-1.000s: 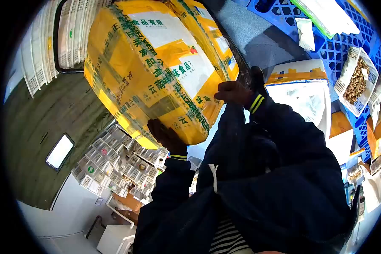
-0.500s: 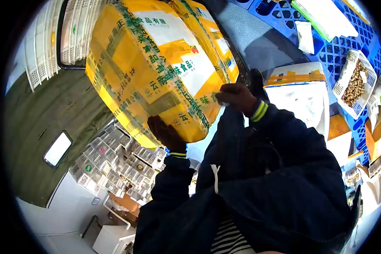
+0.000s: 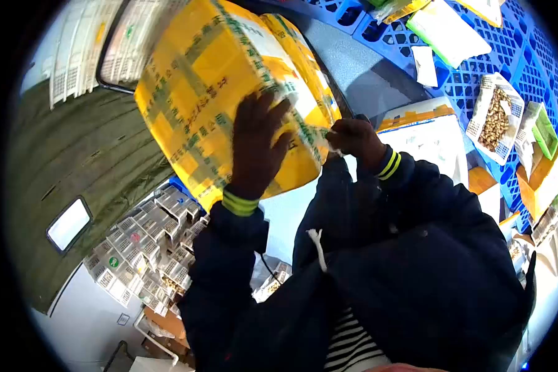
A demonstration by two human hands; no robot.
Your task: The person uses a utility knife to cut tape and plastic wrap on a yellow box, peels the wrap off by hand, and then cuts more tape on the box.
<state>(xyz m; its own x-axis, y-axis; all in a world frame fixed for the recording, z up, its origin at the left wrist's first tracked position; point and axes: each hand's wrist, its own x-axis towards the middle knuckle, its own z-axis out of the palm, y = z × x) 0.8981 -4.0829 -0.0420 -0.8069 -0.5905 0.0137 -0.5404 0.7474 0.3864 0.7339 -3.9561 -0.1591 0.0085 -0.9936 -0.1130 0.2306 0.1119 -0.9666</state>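
A large box (image 3: pixel 186 99) wrapped in yellow tape with green printed lettering fills the upper middle of the head view. My left hand (image 3: pixel 257 139) lies over its near side, fingers spread and stretched out. Close to the box's right corner, my right hand (image 3: pixel 356 137) is closed in a pinch on a strip of packing tape (image 3: pixel 319 132), which runs back to the box edge. Behind it, a second yellow-taped box (image 3: pixel 301 56) leans alongside.
A white box with brown tape (image 3: pixel 425 142) stands right of my right hand. Blue plastic pallets (image 3: pixel 465 87) carry a white basket of small brown pieces (image 3: pixel 496 118) and several packets. Stacked white baskets (image 3: pixel 149 235) are at lower left, beside a dark green cloth wall (image 3: pixel 74 161).
My left hand has moved from under the box's lower edge up onto its side, fingers now spread. The box has tilted slightly; my right hand keeps its pinch on the tape.
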